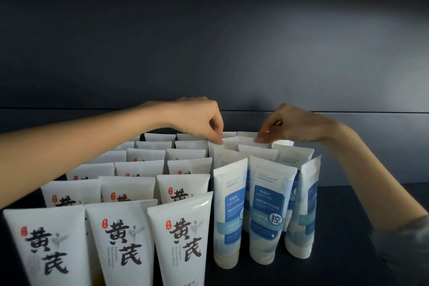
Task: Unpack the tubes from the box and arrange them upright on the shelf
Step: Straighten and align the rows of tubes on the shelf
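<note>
currently aligning: my left hand [197,118] and right hand [294,125] each pinch a back-row tube top; tubes [271,204] stand upright on the shelf [336,227]. next, i judge, square them and release gently.

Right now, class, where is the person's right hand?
Head view, right of centre: the right hand pinches a rear tube by its top, behind the blue-labelled tubes, left hand beside it.
</note>
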A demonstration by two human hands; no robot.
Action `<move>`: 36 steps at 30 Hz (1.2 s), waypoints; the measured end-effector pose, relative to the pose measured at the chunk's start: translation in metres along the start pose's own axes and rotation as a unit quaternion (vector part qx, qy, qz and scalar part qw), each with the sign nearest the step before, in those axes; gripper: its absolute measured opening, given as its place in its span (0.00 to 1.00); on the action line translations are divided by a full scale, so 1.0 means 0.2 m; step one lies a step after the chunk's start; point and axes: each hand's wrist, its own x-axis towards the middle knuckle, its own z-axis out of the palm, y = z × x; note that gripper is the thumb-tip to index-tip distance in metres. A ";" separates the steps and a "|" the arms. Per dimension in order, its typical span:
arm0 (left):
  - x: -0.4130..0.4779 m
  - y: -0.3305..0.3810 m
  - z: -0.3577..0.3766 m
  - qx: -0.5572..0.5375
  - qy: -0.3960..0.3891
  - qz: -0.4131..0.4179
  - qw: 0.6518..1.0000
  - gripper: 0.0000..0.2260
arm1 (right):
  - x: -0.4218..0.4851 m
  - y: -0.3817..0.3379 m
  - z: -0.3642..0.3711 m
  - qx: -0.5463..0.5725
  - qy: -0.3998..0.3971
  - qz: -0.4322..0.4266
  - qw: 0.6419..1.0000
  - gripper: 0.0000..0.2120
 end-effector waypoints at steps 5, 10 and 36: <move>0.01 -0.03 0.02 -0.025 0.010 0.009 1.000 0.09 | 0.01 0.02 0.00 0.004 0.005 -0.007 1.000 0.07; 0.02 -0.04 0.04 -0.024 0.029 0.016 0.999 0.07 | 0.00 0.04 -0.01 0.002 0.004 -0.015 1.000 0.08; 0.04 -0.07 0.03 -0.023 0.022 0.020 0.999 0.08 | -0.03 0.07 -0.06 0.045 0.003 0.019 0.999 0.02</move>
